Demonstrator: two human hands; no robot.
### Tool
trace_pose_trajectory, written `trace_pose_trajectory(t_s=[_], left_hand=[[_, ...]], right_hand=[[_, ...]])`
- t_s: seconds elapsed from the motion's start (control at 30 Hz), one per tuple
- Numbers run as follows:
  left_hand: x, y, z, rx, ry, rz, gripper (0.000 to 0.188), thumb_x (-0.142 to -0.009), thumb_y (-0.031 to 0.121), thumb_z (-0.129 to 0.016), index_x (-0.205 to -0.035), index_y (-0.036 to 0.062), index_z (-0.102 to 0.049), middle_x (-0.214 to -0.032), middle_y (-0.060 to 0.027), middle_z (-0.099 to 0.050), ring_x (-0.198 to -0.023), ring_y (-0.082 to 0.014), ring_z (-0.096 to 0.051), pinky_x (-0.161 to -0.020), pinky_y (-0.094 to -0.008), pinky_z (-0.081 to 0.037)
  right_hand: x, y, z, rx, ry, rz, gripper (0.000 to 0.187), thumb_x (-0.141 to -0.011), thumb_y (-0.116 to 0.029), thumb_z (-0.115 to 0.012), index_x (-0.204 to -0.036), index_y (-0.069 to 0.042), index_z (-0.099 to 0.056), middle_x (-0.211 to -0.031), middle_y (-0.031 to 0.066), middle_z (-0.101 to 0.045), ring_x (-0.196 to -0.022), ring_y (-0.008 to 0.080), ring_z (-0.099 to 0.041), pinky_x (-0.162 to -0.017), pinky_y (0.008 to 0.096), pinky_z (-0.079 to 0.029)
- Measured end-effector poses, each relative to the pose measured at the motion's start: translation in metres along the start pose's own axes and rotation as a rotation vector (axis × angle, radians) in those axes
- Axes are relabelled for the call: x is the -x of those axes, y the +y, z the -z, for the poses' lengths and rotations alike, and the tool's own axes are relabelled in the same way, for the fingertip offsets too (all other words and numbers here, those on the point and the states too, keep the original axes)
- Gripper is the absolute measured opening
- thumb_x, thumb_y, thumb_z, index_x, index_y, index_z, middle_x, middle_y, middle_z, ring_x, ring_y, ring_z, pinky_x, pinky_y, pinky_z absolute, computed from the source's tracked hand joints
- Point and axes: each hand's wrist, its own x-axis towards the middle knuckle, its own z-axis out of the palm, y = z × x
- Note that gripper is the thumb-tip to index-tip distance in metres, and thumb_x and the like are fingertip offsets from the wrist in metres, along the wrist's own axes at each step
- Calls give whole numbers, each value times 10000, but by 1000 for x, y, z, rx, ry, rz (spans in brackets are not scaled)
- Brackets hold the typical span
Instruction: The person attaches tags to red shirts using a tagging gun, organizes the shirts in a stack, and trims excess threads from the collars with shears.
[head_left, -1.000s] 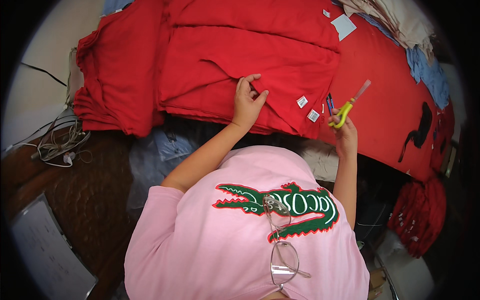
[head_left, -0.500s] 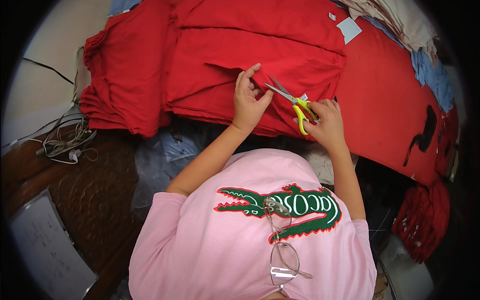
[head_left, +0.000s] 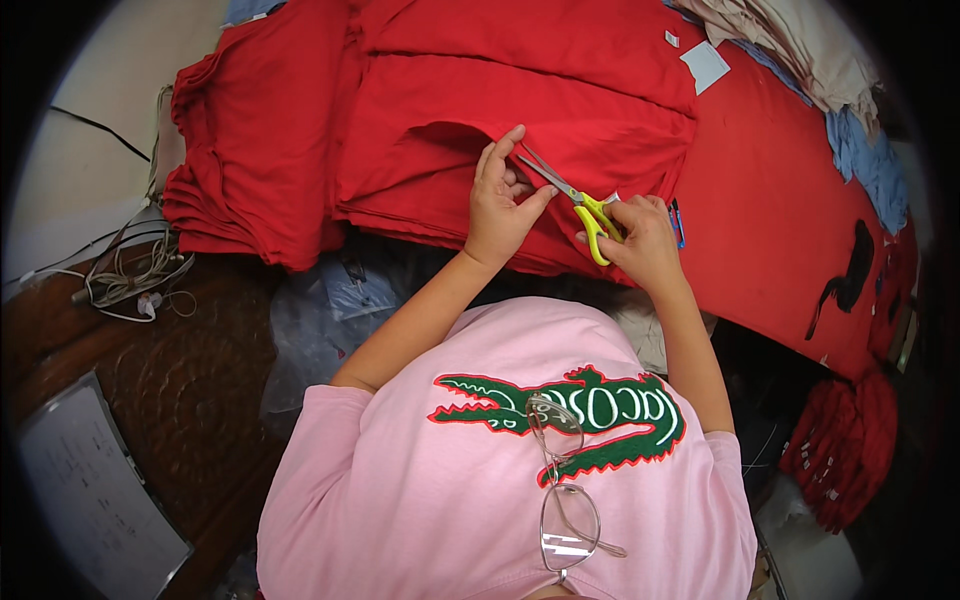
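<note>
My right hand (head_left: 645, 240) grips a pair of scissors (head_left: 592, 220) with yellow-green handles, fingers in the loops. Their blades are slightly parted and point up and left, with tips beside the fingers of my left hand (head_left: 497, 205). That left hand is closed on an edge of red cloth (head_left: 460, 145), lifting it into a fold. The cloth is the top piece of a folded red fabric stack (head_left: 520, 85). Any thread or cut point at the blade tips is too small to make out.
Another red stack (head_left: 250, 140) lies on the left. Right of my hands is a red-covered surface (head_left: 760, 200) with a blue pen (head_left: 678, 225), a white tag (head_left: 705, 66) and a black strip (head_left: 852, 270). Tangled cables (head_left: 130, 275) lie at far left.
The scissors and my right hand have moved a little left, bringing the blades closer to my left fingers. The pen now shows beside my right hand. My left hand keeps its hold.
</note>
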Motion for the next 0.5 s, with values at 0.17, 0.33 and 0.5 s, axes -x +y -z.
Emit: trace_pose_trajectory(t_s=[0.17, 0.33, 0.5], left_hand=[[0, -1, 1, -61, 28, -28, 790, -864, -181, -715, -1561, 4, -396, -1414, -73, -448, -1121, -133, -637, -929, -251, -585], [-5, -7, 7, -21, 62, -19, 778, -885, -190, -672, -1579, 14, -385, -1404, -56, -449, -1143, -108, -591, -931, -231, -551], [0, 3, 2, 8, 87, 11, 867, -863, -221, -648, -1623, 50, -332, -1416, -51, -444, -1093, -94, -580, -910, -222, -543]], right_hand=[[5, 11, -11, -55, -30, -48, 296, -767, -294, -861, -839, -30, -746, -681, 93, -609, -717, 268, -570, -793, 414, -423], [8, 12, -13, -68, -10, -5, 258, -766, -254, -846, -860, -34, -750, -678, 91, -606, -683, 267, -565, -791, 410, -419], [-2, -5, -2, -22, 21, 38, 362, -743, -345, -883, -890, -42, -750, -666, 86, -586, -680, 264, -561, -787, 409, -415]])
